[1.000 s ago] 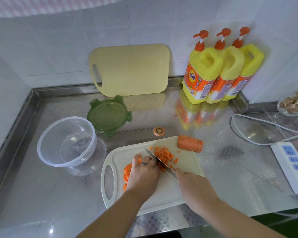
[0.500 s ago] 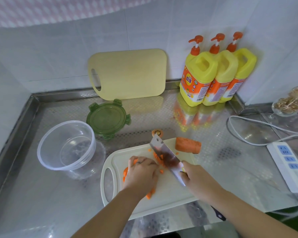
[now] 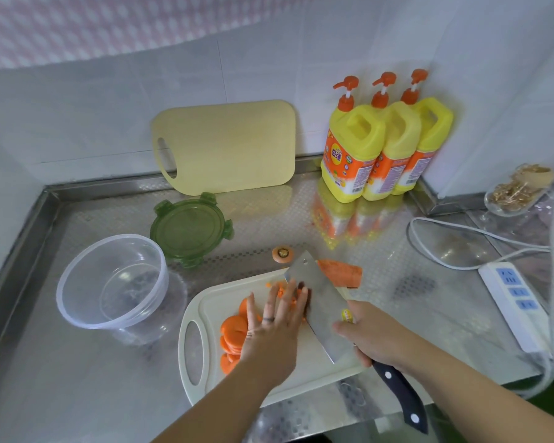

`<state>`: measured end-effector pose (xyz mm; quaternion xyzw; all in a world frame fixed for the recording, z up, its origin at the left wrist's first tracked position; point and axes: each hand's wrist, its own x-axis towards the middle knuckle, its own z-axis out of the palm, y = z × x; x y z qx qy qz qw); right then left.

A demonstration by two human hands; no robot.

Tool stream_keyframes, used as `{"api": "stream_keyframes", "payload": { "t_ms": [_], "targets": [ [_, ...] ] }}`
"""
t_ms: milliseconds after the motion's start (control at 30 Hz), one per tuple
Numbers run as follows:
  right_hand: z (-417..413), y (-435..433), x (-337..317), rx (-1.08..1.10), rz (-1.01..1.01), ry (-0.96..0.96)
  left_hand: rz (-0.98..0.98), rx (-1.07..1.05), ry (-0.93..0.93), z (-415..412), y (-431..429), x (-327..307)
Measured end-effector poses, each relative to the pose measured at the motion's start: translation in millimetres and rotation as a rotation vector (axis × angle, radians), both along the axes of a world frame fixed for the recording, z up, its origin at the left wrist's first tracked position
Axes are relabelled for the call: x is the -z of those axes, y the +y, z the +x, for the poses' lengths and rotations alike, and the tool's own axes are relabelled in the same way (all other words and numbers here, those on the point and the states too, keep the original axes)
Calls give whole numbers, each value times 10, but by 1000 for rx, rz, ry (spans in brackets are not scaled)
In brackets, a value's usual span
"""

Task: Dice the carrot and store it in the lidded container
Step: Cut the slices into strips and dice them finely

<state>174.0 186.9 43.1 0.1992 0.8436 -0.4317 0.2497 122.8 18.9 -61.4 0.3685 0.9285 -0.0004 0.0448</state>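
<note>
Cleaver [image 3: 321, 303] in R hand [image 3: 375, 337], L hand [image 3: 275, 329] flat over carrot dice [image 3: 280, 291]

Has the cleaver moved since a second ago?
Yes. The cleaver in the right hand was edge-down on the white cutting board; now it is tilted, flat side showing, its far end overlapping the carrot chunk at the board's far edge.

Gap btwn white board [image 3: 211, 302] & clear container [image 3: 65, 302] passable; green lid [image 3: 191, 228], carrot top [image 3: 282, 253] crowd far side.
</note>
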Motion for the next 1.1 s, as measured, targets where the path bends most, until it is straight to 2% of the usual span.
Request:
{"api": "stream_keyframes", "payload": {
  "t_ms": [67,133,167,233,267,333,367,433,533,600,667,733,867,933,1100],
  "targets": [
    [14,33,-6,1,29,4,10,-60,-59,-26,34,-98],
    [31,55,0,3,54,17,-100,-111,-50,-24,16,-116],
    [36,59,1,2,73,25,-89,-128,-42,-26,20,-150],
    [32,60,-6,2,92,35,-18,-104,-87,-20,17,-165],
    [27,57,4,0,98,42,-41,-64,-149,5,5,-136],
    [30,36,37,-18,141,101,-35,-52,-150,-2,9,-175],
    [43,19,44,-52,220,146,12,-78,-155,-32,-13,-229],
    [94,-16,86,-196,460,260,182,-284,-144,-149,-74,-369],
    [187,-24,153,-363,743,339,577,-620,-204,-441,-329,-510],
    [221,-25,193,-460,832,430,799,-671,-285,-622,-493,-619],
    [241,4,252,-498,868,515,734,-534,-423,-704,-513,-737],
    [246,23,310,-484,860,586,557,-332,-570,-687,-396,-836],
    [213,8,334,-476,922,622,371,-21,-722,-478,-20,-825],
    [206,25,334,-469,950,618,358,14,-743,-410,114,-748],
    [235,112,359,-448,964,618,374,-67,-625,-439,315,-573]
  ]
}}
